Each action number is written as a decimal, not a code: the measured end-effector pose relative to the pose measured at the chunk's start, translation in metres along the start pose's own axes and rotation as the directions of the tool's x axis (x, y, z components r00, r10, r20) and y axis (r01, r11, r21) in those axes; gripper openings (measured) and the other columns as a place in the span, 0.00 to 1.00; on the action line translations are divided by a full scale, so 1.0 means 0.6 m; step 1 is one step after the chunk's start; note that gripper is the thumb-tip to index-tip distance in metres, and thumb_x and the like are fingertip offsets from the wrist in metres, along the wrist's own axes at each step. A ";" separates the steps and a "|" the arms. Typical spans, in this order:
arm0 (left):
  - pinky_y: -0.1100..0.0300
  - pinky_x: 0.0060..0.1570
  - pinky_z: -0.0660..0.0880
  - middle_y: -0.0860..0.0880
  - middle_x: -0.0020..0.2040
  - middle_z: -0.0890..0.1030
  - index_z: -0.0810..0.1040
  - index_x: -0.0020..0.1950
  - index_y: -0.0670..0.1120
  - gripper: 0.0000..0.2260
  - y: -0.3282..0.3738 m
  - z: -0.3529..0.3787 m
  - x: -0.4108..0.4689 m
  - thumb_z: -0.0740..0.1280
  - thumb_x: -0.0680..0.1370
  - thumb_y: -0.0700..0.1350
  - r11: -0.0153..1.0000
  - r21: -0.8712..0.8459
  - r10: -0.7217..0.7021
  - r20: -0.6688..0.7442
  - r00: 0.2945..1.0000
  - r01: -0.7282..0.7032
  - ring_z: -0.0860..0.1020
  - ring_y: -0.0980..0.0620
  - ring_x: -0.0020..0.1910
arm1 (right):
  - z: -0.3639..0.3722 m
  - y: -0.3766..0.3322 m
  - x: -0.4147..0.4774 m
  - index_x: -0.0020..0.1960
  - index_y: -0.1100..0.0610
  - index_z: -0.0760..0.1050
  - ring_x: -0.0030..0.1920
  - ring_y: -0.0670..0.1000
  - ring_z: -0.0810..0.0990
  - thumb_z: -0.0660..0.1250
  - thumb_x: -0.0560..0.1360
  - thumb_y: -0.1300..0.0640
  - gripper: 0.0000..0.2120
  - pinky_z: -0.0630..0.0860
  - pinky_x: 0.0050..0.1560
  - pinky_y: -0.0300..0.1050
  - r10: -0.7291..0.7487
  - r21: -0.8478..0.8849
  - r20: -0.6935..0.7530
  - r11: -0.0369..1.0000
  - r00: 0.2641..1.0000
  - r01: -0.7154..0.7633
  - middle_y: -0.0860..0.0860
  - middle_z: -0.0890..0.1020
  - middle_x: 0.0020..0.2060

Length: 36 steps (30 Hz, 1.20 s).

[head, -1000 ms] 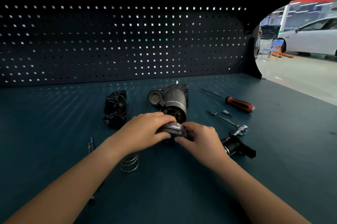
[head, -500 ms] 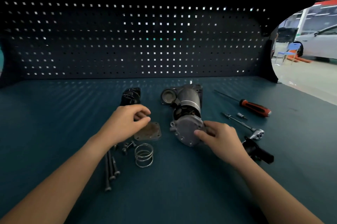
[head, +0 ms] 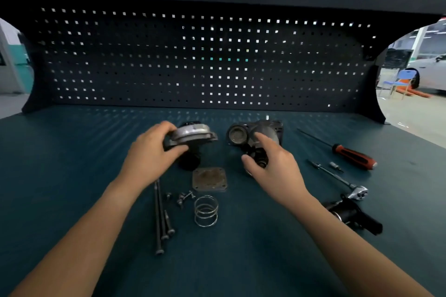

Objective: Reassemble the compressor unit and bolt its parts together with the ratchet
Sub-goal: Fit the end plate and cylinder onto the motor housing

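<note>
So, the left hand (head: 149, 151) has its fingers and thumb wrapped round the edge of a round metal cover (head: 190, 137), holding it tilted just above the bench (head: 72, 151), a bit left of the middle of the frame. Right behind and under the cover there's a black part (head: 190, 164) sitting on the bench.

The compressor body (head: 255, 135) lies just right of center, with its round open port facing the camera. The right hand (head: 272, 164) is over its near end with the fingers loose and spread and the index finger pointing out across the housing, not clamped on anything. Honestly can't tell if it's actually touching.

Below the hands, center frame: a square plate (head: 209, 179) lying flat, a spring (head: 206, 211) just under it, a few screws (head: 183, 197) to the left of the spring, and the long bolts (head: 159, 214) lying side by side further left.

Over on the right the ratchet (head: 357, 191) lies untouched, with a small socket (head: 335, 166) and an orange-handled screwdriver (head: 352, 155) above it, and a black cylinder piece (head: 352, 214) just below it. A dark pegboard (head: 193, 60) runs along the back.
</note>
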<state>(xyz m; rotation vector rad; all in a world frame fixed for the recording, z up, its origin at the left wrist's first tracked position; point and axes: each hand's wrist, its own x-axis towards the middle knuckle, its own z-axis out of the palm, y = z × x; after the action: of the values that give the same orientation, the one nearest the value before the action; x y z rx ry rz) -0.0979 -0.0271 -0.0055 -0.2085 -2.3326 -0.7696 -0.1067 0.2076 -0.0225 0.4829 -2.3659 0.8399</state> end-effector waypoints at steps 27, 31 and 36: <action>0.43 0.67 0.59 0.45 0.76 0.53 0.65 0.71 0.46 0.24 -0.088 0.015 -0.007 0.65 0.76 0.43 0.912 0.238 -0.356 0.053 0.933 0.335 0.50 0.45 0.74 | -0.010 0.059 0.011 0.48 0.59 0.82 0.46 0.45 0.76 0.72 0.69 0.63 0.08 0.66 0.49 0.34 0.046 0.077 0.021 0.996 0.999 -0.047 0.45 0.80 0.43; 0.51 0.67 0.60 0.48 0.76 0.51 0.59 0.73 0.50 0.28 -0.053 0.053 0.015 0.66 0.76 0.48 0.971 0.073 -0.236 0.169 0.957 0.226 0.56 0.46 0.74 | -0.011 0.041 -0.005 0.50 0.58 0.81 0.50 0.49 0.78 0.72 0.70 0.61 0.09 0.67 0.48 0.36 0.070 0.032 -0.003 0.997 0.998 -0.070 0.49 0.83 0.48; 0.55 0.60 0.66 0.46 0.75 0.54 0.58 0.72 0.48 0.28 -0.047 0.093 0.057 0.67 0.76 0.50 0.957 -0.012 -0.275 0.272 0.922 0.289 0.63 0.47 0.69 | -0.029 0.014 -0.004 0.57 0.53 0.79 0.57 0.49 0.76 0.66 0.74 0.51 0.13 0.64 0.50 0.35 0.019 -0.225 0.187 0.974 0.982 0.024 0.48 0.80 0.54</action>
<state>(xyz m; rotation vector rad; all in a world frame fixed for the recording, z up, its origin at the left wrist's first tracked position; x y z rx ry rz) -0.1643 -0.0198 -0.0306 0.0057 -2.6374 -0.9970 -0.1021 0.2258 -0.0167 0.4884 -2.5944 0.5318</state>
